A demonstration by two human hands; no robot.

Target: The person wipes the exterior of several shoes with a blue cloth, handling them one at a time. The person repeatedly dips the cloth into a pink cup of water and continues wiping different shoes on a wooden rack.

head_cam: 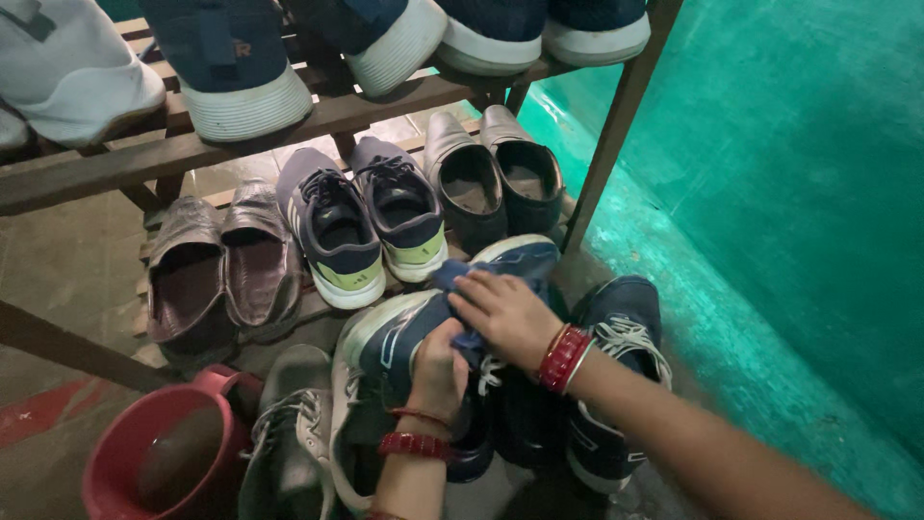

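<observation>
wiping blue sneaker with blue cloth

A wooden rack carries white-soled shoes on top. Below sit brown loafers, grey trainers and dark slip-ons. A red mug stands on the floor, beside a grey shoe. The wall is green.

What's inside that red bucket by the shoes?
The red bucket looks to hold dark, shiny liquid, maybe water. Its bottom is too dim to see; a grey shoe overlaps its right rim.
</observation>
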